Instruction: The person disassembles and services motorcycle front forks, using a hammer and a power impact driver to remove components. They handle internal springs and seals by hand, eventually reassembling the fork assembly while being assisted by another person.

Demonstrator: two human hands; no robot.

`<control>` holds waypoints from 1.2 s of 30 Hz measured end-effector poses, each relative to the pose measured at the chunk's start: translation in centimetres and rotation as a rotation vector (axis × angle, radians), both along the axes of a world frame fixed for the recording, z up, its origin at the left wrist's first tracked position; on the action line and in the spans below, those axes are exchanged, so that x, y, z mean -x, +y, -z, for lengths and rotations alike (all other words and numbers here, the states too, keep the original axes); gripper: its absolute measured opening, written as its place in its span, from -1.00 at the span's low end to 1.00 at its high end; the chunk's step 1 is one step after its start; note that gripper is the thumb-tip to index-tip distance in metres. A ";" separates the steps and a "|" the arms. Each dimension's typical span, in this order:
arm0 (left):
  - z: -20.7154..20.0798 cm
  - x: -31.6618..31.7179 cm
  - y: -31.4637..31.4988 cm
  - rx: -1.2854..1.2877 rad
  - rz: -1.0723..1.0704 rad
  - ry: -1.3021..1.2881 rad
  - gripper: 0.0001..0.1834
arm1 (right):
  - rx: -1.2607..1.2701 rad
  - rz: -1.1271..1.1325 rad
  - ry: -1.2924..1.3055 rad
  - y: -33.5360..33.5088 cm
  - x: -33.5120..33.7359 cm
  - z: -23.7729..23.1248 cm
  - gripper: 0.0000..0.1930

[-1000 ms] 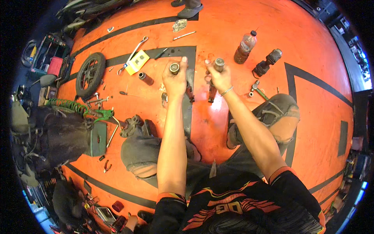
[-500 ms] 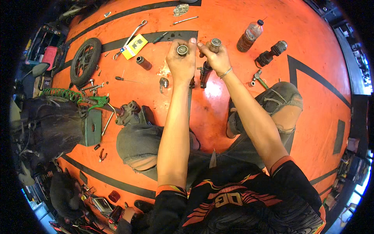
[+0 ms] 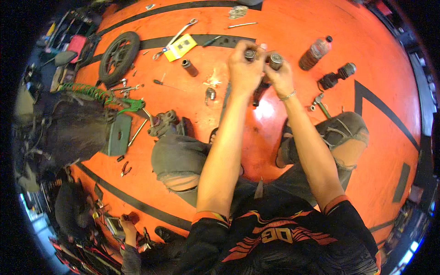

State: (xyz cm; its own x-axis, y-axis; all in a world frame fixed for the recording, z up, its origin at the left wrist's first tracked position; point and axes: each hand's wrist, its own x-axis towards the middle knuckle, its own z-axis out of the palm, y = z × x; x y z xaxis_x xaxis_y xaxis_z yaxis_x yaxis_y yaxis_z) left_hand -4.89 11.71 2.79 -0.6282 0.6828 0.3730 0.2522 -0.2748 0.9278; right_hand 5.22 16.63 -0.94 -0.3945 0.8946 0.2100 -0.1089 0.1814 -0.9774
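Note:
My left hand is closed round a metal fork tube, which stands upright so that its round top end faces me. My right hand grips a second fork tube in the same way, close beside the first. The hands nearly touch at the thumbs. Below them a dark lower part shows; the rest of both tubes is hidden behind my hands and forearms. A short dark cylinder stands on the orange floor left of my left hand.
To the left lie a wheel, a combination spanner, a yellow packet and a screwdriver. A bottle of dark liquid and a hammer are on the right. Another person's hand shows at lower left.
My hands have come closer together, bringing the two fork tube tops nearer each other. The whole view has shifted. At lower left, the other person's hand has moved to a red round thing.

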 end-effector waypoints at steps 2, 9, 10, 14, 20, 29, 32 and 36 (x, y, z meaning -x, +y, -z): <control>-0.7 -0.3 -0.2 0.010 -0.009 0.021 -0.76 | -0.039 0.007 0.015 0.1 -0.3 -0.5 -0.77; -2.0 0.2 -0.3 -0.011 0.043 0.058 -0.73 | -0.261 0.040 -0.070 -0.1 -0.6 -2.5 -0.65; -2.2 0.2 -0.3 -0.023 0.037 0.068 -0.74 | -0.304 0.046 -0.077 -0.3 -0.5 -2.8 -0.64; -4.4 0.5 0.0 -0.090 0.004 0.242 -0.73 | -0.265 0.037 -0.101 -0.9 -0.7 -3.8 -0.57; -11.5 0.1 -0.3 -0.312 -0.077 0.706 -0.82 | -0.338 0.026 -0.148 -1.0 -0.1 -3.0 -0.35; -21.3 -10.8 -4.0 -0.282 0.425 1.267 -0.88 | -0.616 0.110 -0.363 -1.6 -0.5 -6.0 -0.70; -23.7 -13.1 -6.3 -0.147 0.702 1.329 -0.88 | -0.635 0.107 -0.291 -1.8 0.5 -5.6 -0.73; -22.6 -14.0 -7.8 -0.128 0.885 1.276 -0.87 | -0.637 0.119 -0.264 -1.3 0.1 -5.1 -0.74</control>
State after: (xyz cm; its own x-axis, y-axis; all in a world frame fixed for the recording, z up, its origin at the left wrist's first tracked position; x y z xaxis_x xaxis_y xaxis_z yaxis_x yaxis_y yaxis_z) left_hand 9.09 3.96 25.43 0.7091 0.5741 0.4094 0.5479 -0.8141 0.1925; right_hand 5.10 15.28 4.18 -0.4116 0.6692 0.6187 0.1741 0.7241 -0.6674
